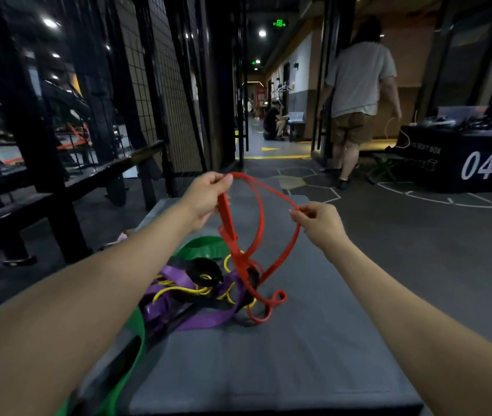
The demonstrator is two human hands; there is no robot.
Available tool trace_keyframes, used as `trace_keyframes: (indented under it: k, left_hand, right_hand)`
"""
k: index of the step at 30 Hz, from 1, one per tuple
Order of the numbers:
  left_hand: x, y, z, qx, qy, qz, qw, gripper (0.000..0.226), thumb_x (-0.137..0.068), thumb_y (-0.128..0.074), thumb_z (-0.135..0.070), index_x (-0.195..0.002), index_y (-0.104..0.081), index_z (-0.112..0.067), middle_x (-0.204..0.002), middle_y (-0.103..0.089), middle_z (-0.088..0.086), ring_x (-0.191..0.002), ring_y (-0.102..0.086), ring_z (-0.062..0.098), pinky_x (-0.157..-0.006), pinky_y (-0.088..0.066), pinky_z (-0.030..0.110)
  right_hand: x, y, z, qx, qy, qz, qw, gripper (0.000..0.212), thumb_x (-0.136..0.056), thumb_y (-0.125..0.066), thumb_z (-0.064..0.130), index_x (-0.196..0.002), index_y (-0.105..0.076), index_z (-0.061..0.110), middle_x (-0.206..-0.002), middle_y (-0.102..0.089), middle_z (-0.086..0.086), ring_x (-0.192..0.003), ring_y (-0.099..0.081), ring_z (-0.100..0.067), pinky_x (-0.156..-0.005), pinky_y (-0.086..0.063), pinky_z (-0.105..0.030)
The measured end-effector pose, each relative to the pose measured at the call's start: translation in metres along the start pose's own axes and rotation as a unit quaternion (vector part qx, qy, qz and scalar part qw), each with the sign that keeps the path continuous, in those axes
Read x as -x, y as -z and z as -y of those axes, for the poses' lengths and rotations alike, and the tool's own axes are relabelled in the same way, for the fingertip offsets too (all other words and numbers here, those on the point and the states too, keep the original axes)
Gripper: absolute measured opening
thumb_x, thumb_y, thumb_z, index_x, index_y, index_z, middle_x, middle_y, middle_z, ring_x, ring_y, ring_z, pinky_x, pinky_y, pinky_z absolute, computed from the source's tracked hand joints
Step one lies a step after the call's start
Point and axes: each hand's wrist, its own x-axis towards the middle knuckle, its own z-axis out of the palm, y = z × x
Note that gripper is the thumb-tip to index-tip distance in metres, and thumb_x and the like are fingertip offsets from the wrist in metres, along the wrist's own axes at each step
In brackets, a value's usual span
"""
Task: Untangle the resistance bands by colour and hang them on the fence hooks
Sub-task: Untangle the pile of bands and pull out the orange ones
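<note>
Left grip: the red band [256, 223] is pinched at its top between thumb and curled fingers of the left hand [205, 196], raised above the pile.
Right grip: a strand of the same red band is pinched between thumb and forefinger of the right hand [319, 220], held slightly lower and to the right, so that loops are spread between the two hands.
Red band, lower end: it hangs down and is still caught in the pile, with small loops lying on the mat.
Pile: a purple band [205, 319], a thin yellow band [178, 291], a black band [205, 265] and a green band [205, 246] are seen knotted together just below the hands.
Surface: a grey padded mat [283, 370] carries the pile; the green band trails off its near left edge.
Arms: both forearms are stretched forward, well apart.
Room: a black mesh fence [160, 85] is seen at the left, with a dark bench [112, 166] before it.
Open room: bare mat lies near and right of the pile; grey floor [418, 250] extends to the right.
Background: a person in a grey shirt [358, 94] stands ahead beside a black box marked 04 [475, 166].
</note>
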Motion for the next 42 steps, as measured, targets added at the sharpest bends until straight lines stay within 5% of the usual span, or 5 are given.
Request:
trace_keyframes:
  k: [11,19,30,39,42]
  left_hand:
    - [0.0,-0.005,-0.082,0.196,-0.024,-0.017,0.98,0.02,-0.097,-0.046,-0.013,-0.077,-0.046,-0.012,-0.066,-0.047,0.005,-0.048,-0.052,0.009,-0.05,-0.056,0.03]
    - [0.003,0.027,-0.121,0.191,-0.078,-0.076,0.975,0.015,-0.095,-0.05,-0.016,-0.081,-0.051,-0.011,-0.064,-0.055,0.001,-0.052,-0.058,0.008,-0.058,-0.057,0.03]
    - [0.006,0.071,-0.087,0.038,-0.035,-0.138,0.989,0.015,-0.096,-0.049,-0.022,-0.084,-0.054,-0.014,-0.072,-0.053,-0.001,-0.064,-0.05,0.009,-0.064,-0.048,0.026]
    - [0.001,0.101,-0.069,-0.179,-0.002,-0.173,0.968,0.036,-0.094,-0.05,-0.038,-0.107,-0.063,-0.007,-0.106,-0.059,0.012,-0.104,-0.053,0.028,-0.087,-0.041,0.036]
    - [0.001,0.101,-0.068,-0.13,-0.009,-0.164,0.978,0.034,-0.094,-0.051,-0.032,-0.113,-0.061,-0.006,-0.099,-0.06,0.004,-0.089,-0.054,0.017,-0.077,-0.044,0.03]
  right_hand:
    - [0.022,-0.043,0.051,-0.026,0.057,0.249,0.967,0.045,-0.07,-0.081,0.013,-0.109,-0.061,0.003,-0.075,-0.054,-0.001,-0.067,-0.049,-0.009,-0.059,-0.041,-0.014]
    - [0.011,-0.057,0.048,0.047,0.064,0.138,0.987,0.028,-0.081,-0.071,0.015,-0.061,-0.052,0.02,-0.055,-0.047,0.004,-0.05,-0.042,-0.007,-0.05,-0.037,-0.017]
    - [-0.025,-0.001,0.127,-0.03,0.126,0.039,0.991,0.01,-0.09,-0.059,0.012,-0.097,-0.061,0.005,-0.076,-0.06,-0.004,-0.068,-0.057,-0.017,-0.07,-0.053,-0.031]
    - [-0.036,0.023,0.107,0.059,0.103,-0.042,0.992,0.016,-0.094,-0.049,0.012,-0.079,-0.056,0.013,-0.074,-0.055,-0.011,-0.061,-0.05,-0.022,-0.062,-0.045,-0.035]
    - [-0.031,0.016,0.1,0.057,0.074,-0.021,0.995,0.014,-0.094,-0.051,0.015,-0.081,-0.055,0.012,-0.07,-0.054,-0.008,-0.055,-0.051,-0.016,-0.053,-0.046,-0.025]
